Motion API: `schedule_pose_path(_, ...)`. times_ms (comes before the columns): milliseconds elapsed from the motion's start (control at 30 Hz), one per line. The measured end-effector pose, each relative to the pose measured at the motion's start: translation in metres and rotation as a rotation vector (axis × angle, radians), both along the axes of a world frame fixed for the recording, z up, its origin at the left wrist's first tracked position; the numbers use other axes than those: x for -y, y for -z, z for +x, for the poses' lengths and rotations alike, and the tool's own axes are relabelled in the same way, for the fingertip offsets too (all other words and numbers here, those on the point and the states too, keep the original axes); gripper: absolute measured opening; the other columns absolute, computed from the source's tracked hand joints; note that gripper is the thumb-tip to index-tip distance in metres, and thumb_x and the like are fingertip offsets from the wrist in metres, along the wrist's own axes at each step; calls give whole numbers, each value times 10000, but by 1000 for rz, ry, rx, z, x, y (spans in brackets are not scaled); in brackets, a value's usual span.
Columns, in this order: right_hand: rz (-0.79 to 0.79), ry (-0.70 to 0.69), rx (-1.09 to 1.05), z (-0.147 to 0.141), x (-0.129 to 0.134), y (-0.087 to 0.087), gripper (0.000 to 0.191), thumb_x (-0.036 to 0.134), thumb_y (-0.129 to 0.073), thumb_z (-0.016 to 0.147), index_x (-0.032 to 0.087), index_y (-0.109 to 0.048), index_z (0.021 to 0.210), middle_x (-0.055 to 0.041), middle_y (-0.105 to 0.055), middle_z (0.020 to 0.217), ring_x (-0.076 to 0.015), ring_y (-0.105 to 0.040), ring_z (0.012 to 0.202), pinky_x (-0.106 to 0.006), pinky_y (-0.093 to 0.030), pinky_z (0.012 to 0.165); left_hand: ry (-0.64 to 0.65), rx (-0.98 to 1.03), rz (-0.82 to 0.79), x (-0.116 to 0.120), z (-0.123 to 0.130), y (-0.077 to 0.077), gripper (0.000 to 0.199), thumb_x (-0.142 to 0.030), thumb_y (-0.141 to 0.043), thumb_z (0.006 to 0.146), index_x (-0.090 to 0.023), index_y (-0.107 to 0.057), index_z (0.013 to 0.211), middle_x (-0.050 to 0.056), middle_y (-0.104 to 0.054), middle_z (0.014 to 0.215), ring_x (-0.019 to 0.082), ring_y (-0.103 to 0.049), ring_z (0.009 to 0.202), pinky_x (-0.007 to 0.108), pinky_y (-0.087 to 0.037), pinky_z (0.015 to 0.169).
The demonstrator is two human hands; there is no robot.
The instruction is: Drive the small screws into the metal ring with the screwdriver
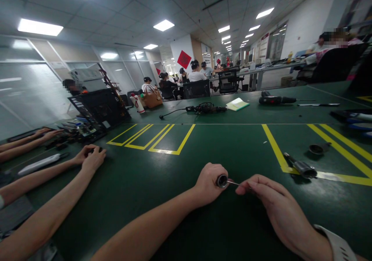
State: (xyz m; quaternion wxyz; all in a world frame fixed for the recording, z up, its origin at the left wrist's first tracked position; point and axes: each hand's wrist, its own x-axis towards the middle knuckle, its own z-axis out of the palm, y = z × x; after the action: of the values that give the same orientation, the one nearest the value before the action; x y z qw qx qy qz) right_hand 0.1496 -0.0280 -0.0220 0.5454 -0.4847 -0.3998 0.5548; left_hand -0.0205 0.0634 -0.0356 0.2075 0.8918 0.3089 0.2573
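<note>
My left hand (211, 181) is closed around a dark cylindrical metal part, whose round open end (222, 181) faces me and to the right. Between the fingertips of my right hand (266, 195) is a thin metal rod (234, 183), its far end at the rim of that opening. Whether the tip reaches inside is too small to tell. To the right, a grey metal sleeve with a narrow stem (304, 170) lies across yellow tape. Just beyond it rests a small dark cone-shaped metal part (318, 148).
Yellow tape (186, 139) marks bays on the green table (162, 183). Farther back lie a dark cabled device (206, 108), a notepad (238, 104), a power screwdriver (277, 100) and a pen (318, 105). At left, a co-worker's hands (91, 156) work near a white tool (39, 164).
</note>
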Motion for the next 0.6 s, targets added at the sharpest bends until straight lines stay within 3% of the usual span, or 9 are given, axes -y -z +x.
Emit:
schedule_pose_path(167,-3,8,-118,-1,0,3,219,373,-601,779,197,-703,697,-56,-716,770,-260,-648,839,-416,-451,833,8,49,-23,-2,1,2,166,-256,-598,776,-172,-507,666,-19,-557,668,116,-493,617,258,-350,657)
schedule_pose_path(433,132,-16,371,-3,8,-3,295,464,-543,781,219,-685,699,-48,-676,744,-273,-605,805,-395,-408,754,-70,-74,43,-1,4,3,186,-255,-616,795,-172,-516,662,-24,-565,667,122,-518,647,259,-337,657)
schedule_pose_path(600,56,-20,154,-3,4,0,286,436,-544,801,218,-694,691,-51,-696,778,-271,-594,878,-396,-382,831,-46,-6,28,0,2,2,182,-251,-621,792,-171,-517,665,-26,-568,662,114,-511,627,255,-346,661)
